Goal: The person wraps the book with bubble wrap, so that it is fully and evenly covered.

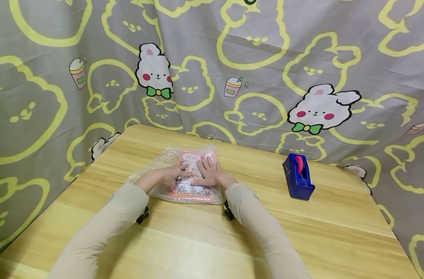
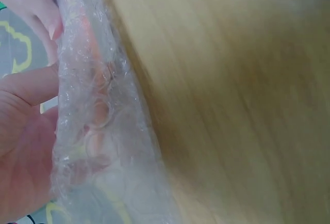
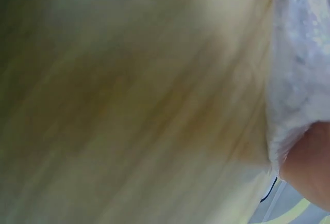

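Observation:
A flat orange-bordered item with a patterned face (image 1: 184, 188) lies on the table inside clear bubble wrap (image 1: 156, 162). My left hand (image 1: 171, 176) rests on its left side over the wrap, fingers reaching inward. With fingers spread and straight, my right hand (image 1: 209, 173) presses on its right side. In the left wrist view, the left palm (image 2: 23, 146) is against the wrap's edge, with orange showing through the bubbles. Only a small part of the right hand (image 3: 309, 167) appears in the right wrist view, touching the wrap (image 3: 299, 69). What exactly the item is, I cannot tell.
To the right on the wooden table (image 1: 184, 240) stands a blue tape dispenser (image 1: 298, 180) with a pink-red core. A grey curtain (image 1: 205, 50) printed with yellow outlines and white rabbits hangs behind the table and along its sides.

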Available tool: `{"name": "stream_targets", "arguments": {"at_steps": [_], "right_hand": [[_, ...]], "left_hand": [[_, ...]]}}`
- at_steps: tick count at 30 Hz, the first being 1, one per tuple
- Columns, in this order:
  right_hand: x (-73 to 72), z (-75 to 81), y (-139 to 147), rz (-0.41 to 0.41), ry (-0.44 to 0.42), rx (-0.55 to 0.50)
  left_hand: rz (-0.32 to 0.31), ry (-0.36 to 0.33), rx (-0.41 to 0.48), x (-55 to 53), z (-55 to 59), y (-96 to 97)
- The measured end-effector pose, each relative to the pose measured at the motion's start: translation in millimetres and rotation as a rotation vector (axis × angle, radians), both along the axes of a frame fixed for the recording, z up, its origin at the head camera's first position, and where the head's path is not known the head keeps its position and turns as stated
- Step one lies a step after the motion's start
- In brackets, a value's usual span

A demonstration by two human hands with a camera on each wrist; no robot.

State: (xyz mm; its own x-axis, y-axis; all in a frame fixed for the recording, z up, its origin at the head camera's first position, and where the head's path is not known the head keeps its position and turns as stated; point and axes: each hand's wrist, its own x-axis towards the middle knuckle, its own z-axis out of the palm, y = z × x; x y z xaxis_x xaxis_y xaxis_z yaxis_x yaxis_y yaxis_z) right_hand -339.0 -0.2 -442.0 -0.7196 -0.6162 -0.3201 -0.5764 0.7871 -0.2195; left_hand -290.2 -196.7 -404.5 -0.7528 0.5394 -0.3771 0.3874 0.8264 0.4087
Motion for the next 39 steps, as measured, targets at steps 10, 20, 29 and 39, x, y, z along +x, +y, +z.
{"name": "stream_targets", "arguments": {"at_steps": [10,20,29,39], "right_hand": [[0.4,4.0,-3,-0.021,0.001,0.017],[-0.4,5.4,-3,-0.03,-0.011,0.017],[2.5,1.8,-2,-0.035,-0.013,-0.001],[1.4,3.5,0,-0.027,-0.006,-0.01]], "left_hand": [[-0.012,0.062,0.037,8.7,0.8,-2.1],[-0.005,0.119,0.046,18.8,-0.8,-4.9],[-0.069,0.218,0.089,37.8,-11.4,-13.5],[0.023,0.279,0.175,55.2,-14.4,-36.1]]}}
